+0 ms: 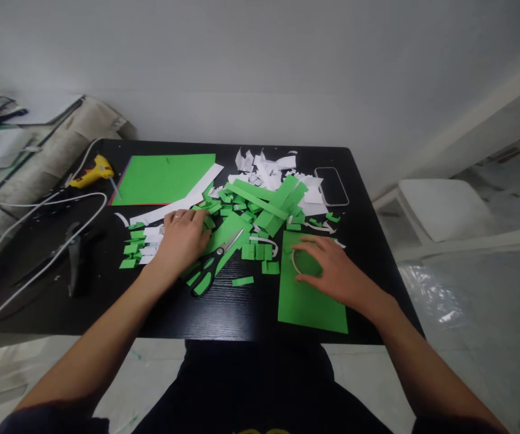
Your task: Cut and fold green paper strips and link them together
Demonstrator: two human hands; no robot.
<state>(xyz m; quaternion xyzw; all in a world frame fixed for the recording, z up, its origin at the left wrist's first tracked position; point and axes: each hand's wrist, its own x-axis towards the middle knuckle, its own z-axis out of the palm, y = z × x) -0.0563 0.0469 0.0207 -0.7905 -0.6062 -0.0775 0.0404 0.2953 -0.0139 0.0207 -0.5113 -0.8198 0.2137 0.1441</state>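
Observation:
My left hand (182,236) lies palm down over the left side of the cut paper, fingers stretched out, near several small folded green pieces (212,208). What is under its palm is hidden. Close by its right side rest black-handled scissors (217,259), blades partly spread, on a green paper strip (232,226). My right hand (332,268) curves over a green sheet (311,307). Between its thumb and fingertips shows a thin pale curved strip (294,263), spanned by the fingers; its exact kind is unclear. Folded green pieces (260,251) lie between both hands.
White paper scraps (269,172) are heaped at the back. A larger green sheet (164,178), a long white strip (164,211) and a yellow glue gun (94,172) lie left. A phone-shaped outline (332,187) is at back right. A white cable (52,265) loops leftward.

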